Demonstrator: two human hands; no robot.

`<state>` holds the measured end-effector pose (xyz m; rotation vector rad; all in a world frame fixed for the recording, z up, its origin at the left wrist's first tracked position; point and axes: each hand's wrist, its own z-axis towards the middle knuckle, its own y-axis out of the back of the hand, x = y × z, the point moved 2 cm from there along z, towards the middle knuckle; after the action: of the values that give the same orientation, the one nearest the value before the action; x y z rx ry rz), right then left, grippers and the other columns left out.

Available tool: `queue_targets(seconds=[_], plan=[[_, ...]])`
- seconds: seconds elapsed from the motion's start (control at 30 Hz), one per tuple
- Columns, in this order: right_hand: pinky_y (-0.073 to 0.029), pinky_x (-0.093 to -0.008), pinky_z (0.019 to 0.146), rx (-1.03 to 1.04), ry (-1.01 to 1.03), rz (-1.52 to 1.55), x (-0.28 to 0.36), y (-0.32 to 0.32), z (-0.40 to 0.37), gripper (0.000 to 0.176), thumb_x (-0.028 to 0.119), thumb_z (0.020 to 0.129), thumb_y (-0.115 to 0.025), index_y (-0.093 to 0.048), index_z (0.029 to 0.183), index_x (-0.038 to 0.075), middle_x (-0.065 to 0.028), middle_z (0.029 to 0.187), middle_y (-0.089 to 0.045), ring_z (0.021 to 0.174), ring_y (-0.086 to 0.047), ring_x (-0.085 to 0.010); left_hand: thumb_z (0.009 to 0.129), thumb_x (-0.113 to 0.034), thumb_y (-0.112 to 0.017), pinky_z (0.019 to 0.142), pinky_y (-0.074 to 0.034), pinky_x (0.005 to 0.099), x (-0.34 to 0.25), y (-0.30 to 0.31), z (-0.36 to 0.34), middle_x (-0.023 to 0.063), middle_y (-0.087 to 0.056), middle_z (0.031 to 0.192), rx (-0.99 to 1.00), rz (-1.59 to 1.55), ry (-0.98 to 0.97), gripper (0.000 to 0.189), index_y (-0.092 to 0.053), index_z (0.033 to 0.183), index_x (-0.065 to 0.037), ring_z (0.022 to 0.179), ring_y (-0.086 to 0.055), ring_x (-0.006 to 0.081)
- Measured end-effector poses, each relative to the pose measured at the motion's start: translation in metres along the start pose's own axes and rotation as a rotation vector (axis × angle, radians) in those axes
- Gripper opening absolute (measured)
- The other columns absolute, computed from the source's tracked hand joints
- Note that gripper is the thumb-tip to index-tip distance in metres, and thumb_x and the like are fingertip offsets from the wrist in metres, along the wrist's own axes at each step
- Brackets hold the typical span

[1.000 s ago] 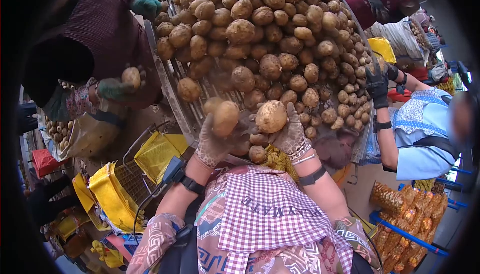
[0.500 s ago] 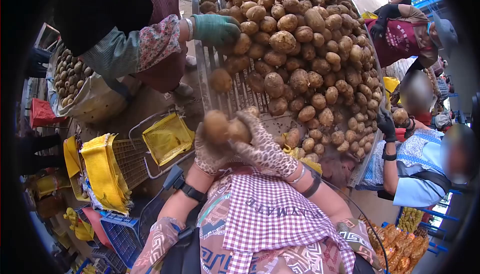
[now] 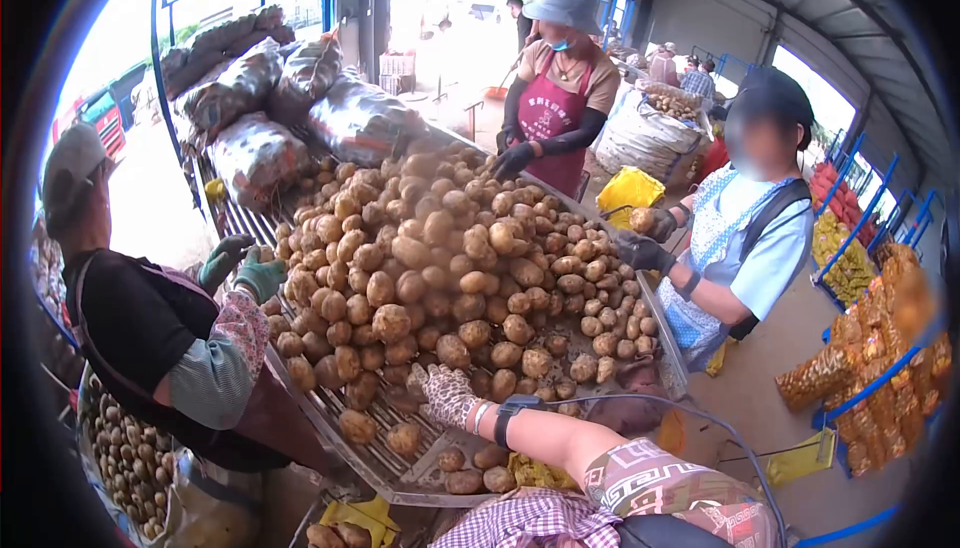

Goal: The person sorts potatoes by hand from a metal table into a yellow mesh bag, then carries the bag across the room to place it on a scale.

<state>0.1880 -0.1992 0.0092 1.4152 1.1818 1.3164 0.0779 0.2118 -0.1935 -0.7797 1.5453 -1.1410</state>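
Note:
My right hand (image 3: 450, 396), in a leopard-print glove, reaches across the near edge of the heap, its fingers closed around a potato (image 3: 417, 382) that they partly hide. Brown potatoes (image 3: 390, 323) are piled around and beyond it on a slatted metal sorting table (image 3: 395, 463). Single potatoes lie on the slats close to my wrist. A bracelet and a black wristband circle that wrist. My left hand is out of the frame. Below the table's near edge, a yellow bag (image 3: 375, 518) holds potatoes.
A co-worker in green gloves (image 3: 262, 273) stands at the left. Two others work at the far side and right, one holding a potato (image 3: 641, 220). Filled sacks (image 3: 365, 118) lie at the far end. Netted sacks (image 3: 870, 348) are stacked right. A cable (image 3: 700, 413) trails from my arm.
My view has swung up and across the table. Both hands held potatoes before me; now the right stretches to the heap and the left is out of view. Potatoes now lie in the yellow bag.

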Motion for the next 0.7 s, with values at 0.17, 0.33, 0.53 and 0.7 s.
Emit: queue_targets(seconds=[0.17,0.33,0.53,0.7], plan=[[-0.044,-0.0456,0.095,0.032,0.031,0.013,-0.005,-0.004,0.001,0.075,0.035,0.079,-0.068,-0.037,0.141,0.004,-0.0197,0.124,-0.053,0.114,-0.053,-0.0347,0.090,-0.048,-0.051,0.089,-0.047,0.0450,0.010,-0.028,0.018,0.0152,-0.066,0.110,-0.506,0.890,0.298,0.047,-0.065,0.114,-0.009,0.103,-0.061,0.0323],[-0.040,-0.0428,0.101,-0.042,0.017,0.378,-0.019,0.000,-0.015,0.076,0.032,0.074,-0.075,-0.041,0.138,0.009,-0.0178,0.131,-0.051,0.122,-0.049,-0.0335,0.090,-0.044,-0.053,0.087,-0.048,0.0442,0.010,-0.004,-0.021,0.0174,-0.067,0.106,-0.324,1.807,0.543,0.044,-0.066,0.110,-0.007,0.100,-0.062,0.0334],[-0.043,-0.0363,0.101,-0.116,-0.322,0.879,-0.043,0.003,-0.063,0.074,0.030,0.073,-0.077,-0.043,0.135,0.005,-0.0181,0.127,-0.055,0.122,-0.052,-0.0299,0.091,-0.019,-0.059,0.086,-0.050,0.0349,0.033,-0.117,-0.007,0.0139,-0.066,0.110,-0.571,1.298,-0.017,0.034,-0.060,0.119,0.001,0.100,-0.063,0.0261],[-0.040,-0.0376,0.104,0.190,0.112,0.908,0.016,0.003,-0.076,0.078,0.028,0.077,-0.077,-0.037,0.139,0.001,-0.0220,0.133,-0.051,0.126,-0.049,-0.0310,0.094,-0.032,-0.058,0.082,-0.052,0.0374,0.078,-0.163,0.026,0.0079,-0.060,0.114,-0.422,1.045,0.031,0.043,-0.052,0.127,-0.006,0.096,-0.059,0.0179]])
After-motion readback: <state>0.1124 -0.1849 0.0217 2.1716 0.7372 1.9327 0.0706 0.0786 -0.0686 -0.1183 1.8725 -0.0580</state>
